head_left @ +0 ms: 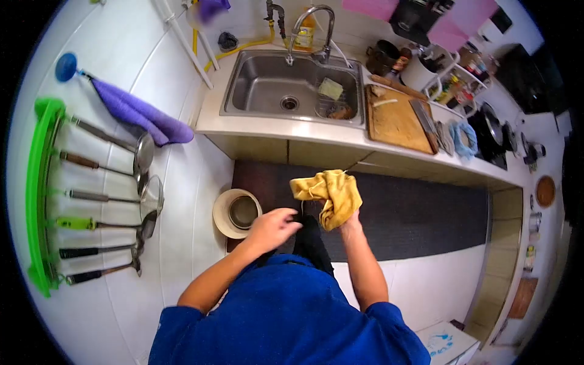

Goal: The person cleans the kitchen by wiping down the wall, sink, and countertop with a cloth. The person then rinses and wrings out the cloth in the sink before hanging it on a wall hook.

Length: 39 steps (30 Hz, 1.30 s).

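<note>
A crumpled yellow cloth (334,190) is draped over my right hand (351,222), held in front of my body at waist height. Folds of the cloth cover most of that hand's fingers. To the left of the cloth is my left hand (275,230), apart from it and holding nothing. Its fingers are loosely bent, with gaps between them. Below my left hand, a pale round bin (220,214) stands on the floor by the tiled wall.
A steel sink (255,79) with a curved faucet (331,27) is set in the counter ahead. On its right lies a wooden cutting board (398,125) with a knife (421,115). Ladles and strainers hang from a green rack (41,201). A purple towel (143,112) hangs nearby.
</note>
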Available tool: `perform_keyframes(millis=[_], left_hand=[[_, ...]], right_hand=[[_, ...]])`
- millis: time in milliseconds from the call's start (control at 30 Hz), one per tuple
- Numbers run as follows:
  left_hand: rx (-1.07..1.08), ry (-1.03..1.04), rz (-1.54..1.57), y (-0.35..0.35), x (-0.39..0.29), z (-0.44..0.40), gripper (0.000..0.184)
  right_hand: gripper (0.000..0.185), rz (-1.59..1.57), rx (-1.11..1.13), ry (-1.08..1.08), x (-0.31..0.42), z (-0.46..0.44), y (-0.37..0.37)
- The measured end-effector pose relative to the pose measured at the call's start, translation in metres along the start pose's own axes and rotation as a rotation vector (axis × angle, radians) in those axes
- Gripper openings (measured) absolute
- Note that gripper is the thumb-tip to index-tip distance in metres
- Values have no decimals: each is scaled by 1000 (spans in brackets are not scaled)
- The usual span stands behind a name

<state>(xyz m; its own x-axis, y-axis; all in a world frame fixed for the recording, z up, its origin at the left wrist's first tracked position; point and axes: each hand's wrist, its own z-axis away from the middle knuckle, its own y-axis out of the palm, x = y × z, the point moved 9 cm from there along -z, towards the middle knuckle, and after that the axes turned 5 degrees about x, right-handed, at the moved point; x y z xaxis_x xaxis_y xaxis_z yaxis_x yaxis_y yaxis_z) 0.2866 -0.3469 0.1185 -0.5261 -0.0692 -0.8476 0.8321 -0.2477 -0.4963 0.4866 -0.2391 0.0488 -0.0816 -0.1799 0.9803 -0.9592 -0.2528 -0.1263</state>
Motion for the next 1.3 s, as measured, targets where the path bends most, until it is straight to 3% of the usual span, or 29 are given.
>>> perform_keyframes(millis=[33,67,100,133,167,200,233,267,300,333,367,400,433,467,533,600,667,767,800,833,900,967,1000,1033,1200,1300], left_hand=[[-129,-194,-43,-16,103,-12,39],[-158,-390,-161,-27,143,-2,39],[-176,-356,-183,-27,150,7,40],[-191,-625,-279,-33,206,56,40],[-204,-744,-370,-19,252,97,38],[-250,-729,-372,-14,246,125,34],[-262,-1017,-77,9,269,185,32],[-171,-1101,-48,48,303,242,33],[-203,-1047,13,56,305,252,35],[-231,-1149,215,88,297,287,35],[-256,-1227,422,127,281,326,36],[-507,-1106,1272,163,288,351,31],[-438,-1182,522,139,211,302,25],[-466,-1287,683,134,171,271,23],[-408,-1166,612,163,184,280,22],[-441,-1186,633,153,180,264,22],[-545,-1212,790,140,189,250,21],[-616,-1198,773,113,204,227,29],[-651,-1180,802,112,211,211,32],[-650,-1161,812,110,212,212,36],[-702,-1103,909,123,226,197,36],[-698,-1067,948,132,237,191,36],[-676,-1077,966,151,237,189,36],[-576,-1102,957,157,243,188,36],[-546,-1027,891,170,249,212,34],[-610,-1208,943,184,250,268,32]], right_hand=[[45,-550,43,195,-49,-55,-9],[41,-1080,59,391,-83,-92,-20],[39,-378,63,242,-76,-106,-50],[37,290,95,97,-99,-150,-58],[39,972,242,-249,-123,-166,-47],[51,931,279,-271,-101,-148,-44],[55,915,324,-254,-115,-188,-24],[60,914,359,-248,-113,-211,-6],[66,866,394,-215,-113,-212,-3],[70,1101,452,-390,-107,-228,63],[78,945,538,-458,-139,-234,103],[79,955,524,-507,-114,-233,137],[79,951,552,-513,-122,-244,184],[77,1006,560,-533,-131,-252,222],[78,1038,582,-512,-132,-267,285],[79,1007,657,-486,-125,-286,318],[82,950,689,-433,-132,-294,297],[91,964,746,-311,-129,-287,223],[92,987,673,-405,-128,-276,152],[88,966,658,-396,-129,-274,146],[85,1093,718,-450,-138,-261,71],[80,1159,866,-347,-146,-257,58],[79,1354,889,-459,-147,-245,45],[80,1273,853,-459,-141,-245,46],[81,1371,813,-398,-156,-237,80],[81,1346,825,-333,-149,-247,142]])
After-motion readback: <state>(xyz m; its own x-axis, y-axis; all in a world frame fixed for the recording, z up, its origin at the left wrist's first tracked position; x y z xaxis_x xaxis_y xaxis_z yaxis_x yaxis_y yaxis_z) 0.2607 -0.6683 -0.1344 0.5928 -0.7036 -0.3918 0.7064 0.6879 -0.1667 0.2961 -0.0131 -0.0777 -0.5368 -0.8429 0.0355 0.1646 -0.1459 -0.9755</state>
